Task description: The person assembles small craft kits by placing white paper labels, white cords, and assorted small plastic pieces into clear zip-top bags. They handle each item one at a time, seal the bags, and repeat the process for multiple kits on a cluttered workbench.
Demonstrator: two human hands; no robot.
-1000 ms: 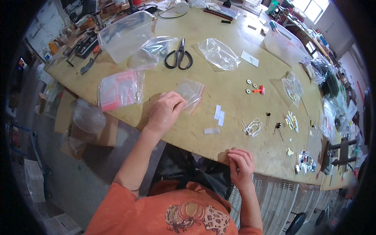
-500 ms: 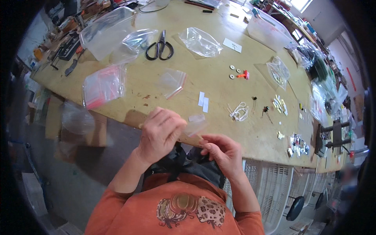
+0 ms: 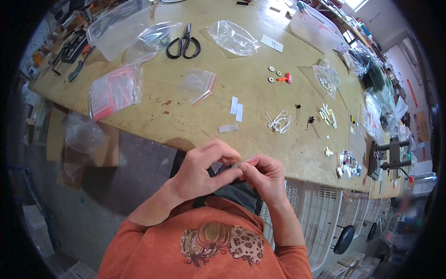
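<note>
Over my lap, just off the table's near edge, my right hand [image 3: 265,176] pinches a small clear zip bag [image 3: 251,160] with a red strip along its mouth. My left hand [image 3: 206,167] is curled against the same bag from the other side, its thumb and fingertips at the bag's edge. Most of the bag is hidden by the fingers, so what it contains cannot be seen. On the table beyond my hands lie a translucent strip [image 3: 228,128] and two white paper strips [image 3: 239,112]. A flat zip bag [image 3: 200,86] with a red edge rests farther off.
Black scissors [image 3: 184,46] and a stack of red-edged zip bags [image 3: 116,93] lie left. Rightward are a white cord bundle [image 3: 278,122], washers beside a red-orange part [image 3: 284,79], and small metal pieces [image 3: 347,165]. Plastic bins [image 3: 123,30] stand at the back; a white basket [image 3: 318,211] is below right.
My left hand has moved right and closed in on the small zip bag, which now sits between both hands. The view has shifted slightly, so the table appears higher.
</note>
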